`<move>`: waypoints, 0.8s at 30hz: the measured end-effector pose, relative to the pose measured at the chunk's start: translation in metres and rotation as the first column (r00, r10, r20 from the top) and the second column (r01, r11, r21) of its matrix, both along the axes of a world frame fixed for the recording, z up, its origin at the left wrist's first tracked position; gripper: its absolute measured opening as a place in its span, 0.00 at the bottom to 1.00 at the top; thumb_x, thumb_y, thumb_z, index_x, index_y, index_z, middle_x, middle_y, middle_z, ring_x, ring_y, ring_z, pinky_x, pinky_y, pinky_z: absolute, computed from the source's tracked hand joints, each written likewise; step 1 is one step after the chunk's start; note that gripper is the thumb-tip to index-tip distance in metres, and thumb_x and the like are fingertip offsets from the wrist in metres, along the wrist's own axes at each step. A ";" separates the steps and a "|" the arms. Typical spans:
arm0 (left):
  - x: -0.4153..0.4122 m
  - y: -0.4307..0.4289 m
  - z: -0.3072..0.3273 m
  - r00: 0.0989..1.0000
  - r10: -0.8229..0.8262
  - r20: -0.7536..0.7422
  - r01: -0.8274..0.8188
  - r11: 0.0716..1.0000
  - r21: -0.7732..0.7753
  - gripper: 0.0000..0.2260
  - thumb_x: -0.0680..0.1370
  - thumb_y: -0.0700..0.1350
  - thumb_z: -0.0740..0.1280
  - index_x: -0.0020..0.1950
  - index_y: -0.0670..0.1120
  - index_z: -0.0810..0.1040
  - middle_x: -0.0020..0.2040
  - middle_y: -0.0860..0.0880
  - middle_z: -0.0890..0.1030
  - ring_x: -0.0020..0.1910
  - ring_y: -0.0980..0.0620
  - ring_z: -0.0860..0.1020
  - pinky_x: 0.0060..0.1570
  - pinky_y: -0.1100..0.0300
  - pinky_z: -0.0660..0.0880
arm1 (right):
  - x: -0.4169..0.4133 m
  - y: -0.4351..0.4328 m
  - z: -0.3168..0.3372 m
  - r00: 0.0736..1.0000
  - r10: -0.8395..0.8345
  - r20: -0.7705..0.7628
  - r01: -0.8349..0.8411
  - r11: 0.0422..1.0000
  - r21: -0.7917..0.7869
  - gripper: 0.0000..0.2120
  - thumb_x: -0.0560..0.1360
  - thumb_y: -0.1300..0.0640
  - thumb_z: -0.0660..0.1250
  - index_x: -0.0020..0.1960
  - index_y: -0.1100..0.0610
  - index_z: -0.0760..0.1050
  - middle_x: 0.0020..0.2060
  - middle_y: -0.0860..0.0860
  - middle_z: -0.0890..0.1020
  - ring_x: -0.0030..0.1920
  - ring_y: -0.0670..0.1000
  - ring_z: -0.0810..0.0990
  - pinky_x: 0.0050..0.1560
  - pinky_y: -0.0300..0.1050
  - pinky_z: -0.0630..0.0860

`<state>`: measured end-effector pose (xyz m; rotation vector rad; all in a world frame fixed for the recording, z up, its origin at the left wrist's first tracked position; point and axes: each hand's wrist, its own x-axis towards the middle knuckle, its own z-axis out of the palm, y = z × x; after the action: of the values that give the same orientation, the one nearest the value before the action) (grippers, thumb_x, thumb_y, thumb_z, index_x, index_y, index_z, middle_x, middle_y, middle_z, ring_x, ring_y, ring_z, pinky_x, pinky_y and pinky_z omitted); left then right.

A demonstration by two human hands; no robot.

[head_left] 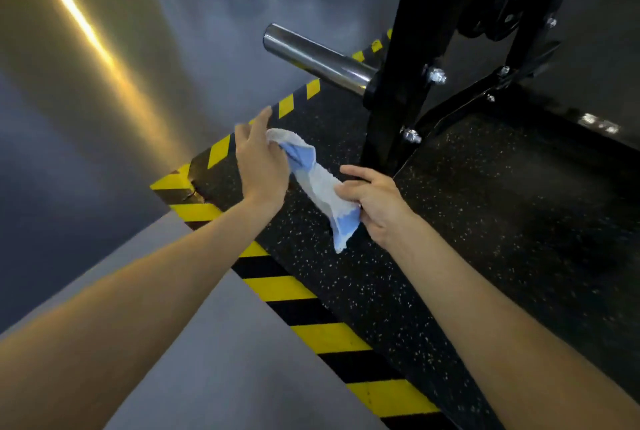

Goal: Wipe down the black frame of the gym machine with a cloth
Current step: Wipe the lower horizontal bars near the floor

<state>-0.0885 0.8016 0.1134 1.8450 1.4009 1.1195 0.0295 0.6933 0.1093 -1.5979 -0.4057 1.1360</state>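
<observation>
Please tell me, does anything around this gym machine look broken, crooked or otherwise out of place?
Yes. The yellow-and-black edge strip of the rubber mat looks cracked at its corner: a jagged split runs between two pieces, and they seem not to sit flush. The cloth and the black frame show nothing odd.

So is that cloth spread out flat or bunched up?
Bunched up: the cloth is gathered into a crumpled strip, held between the left hand and the right hand, one at each end.
</observation>
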 end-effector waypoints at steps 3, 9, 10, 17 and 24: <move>-0.029 -0.012 0.021 0.999 -0.018 -0.047 0.015 0.997 -0.072 0.22 0.79 0.30 0.58 0.72 0.42 0.69 0.53 0.45 0.71 0.50 0.54 0.69 0.50 0.76 0.62 | -0.027 -0.005 0.025 0.999 0.050 -0.005 -0.050 0.996 -0.078 0.13 0.75 0.69 0.66 0.58 0.59 0.80 0.46 0.56 0.81 0.52 0.56 0.81 0.57 0.50 0.78; -0.070 -0.007 0.142 0.932 -0.338 -0.131 0.294 0.916 -0.273 0.08 0.76 0.35 0.62 0.45 0.46 0.78 0.38 0.54 0.75 0.40 0.53 0.73 0.35 0.71 0.65 | -0.070 -0.012 0.143 0.982 0.190 -0.005 -0.189 0.973 -0.128 0.32 0.71 0.70 0.71 0.71 0.53 0.67 0.54 0.52 0.72 0.54 0.49 0.75 0.50 0.41 0.76; -0.071 -0.008 0.173 0.889 -0.430 -0.156 0.368 0.875 -0.316 0.07 0.75 0.36 0.63 0.44 0.47 0.78 0.37 0.55 0.75 0.38 0.55 0.73 0.35 0.71 0.65 | -0.078 -0.016 0.170 0.978 0.206 -0.021 -0.207 0.969 -0.134 0.35 0.70 0.70 0.73 0.72 0.51 0.65 0.57 0.51 0.69 0.56 0.48 0.73 0.49 0.37 0.74; -0.067 -0.028 0.438 0.441 -0.896 -0.053 0.641 0.356 -0.680 0.11 0.73 0.37 0.63 0.47 0.49 0.82 0.41 0.46 0.80 0.39 0.48 0.77 0.36 0.55 0.73 | -0.103 -0.065 0.391 0.993 0.032 -0.110 -0.035 0.999 -0.027 0.48 0.71 0.73 0.70 0.78 0.45 0.48 0.71 0.46 0.62 0.68 0.51 0.67 0.49 0.36 0.74; -0.049 -0.073 0.658 0.134 -0.982 -0.135 0.723 0.190 -0.664 0.11 0.76 0.43 0.63 0.57 0.48 0.79 0.44 0.46 0.79 0.38 0.53 0.75 0.32 0.58 0.72 | -0.092 -0.113 0.597 0.991 -0.135 0.007 0.135 0.990 0.029 0.06 0.67 0.61 0.72 0.45 0.58 0.81 0.38 0.53 0.83 0.36 0.46 0.82 0.38 0.36 0.76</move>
<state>-0.1377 0.7284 0.7711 2.1143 0.3473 -0.4460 -0.0623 0.5801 0.7067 -1.5816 -0.3133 1.0165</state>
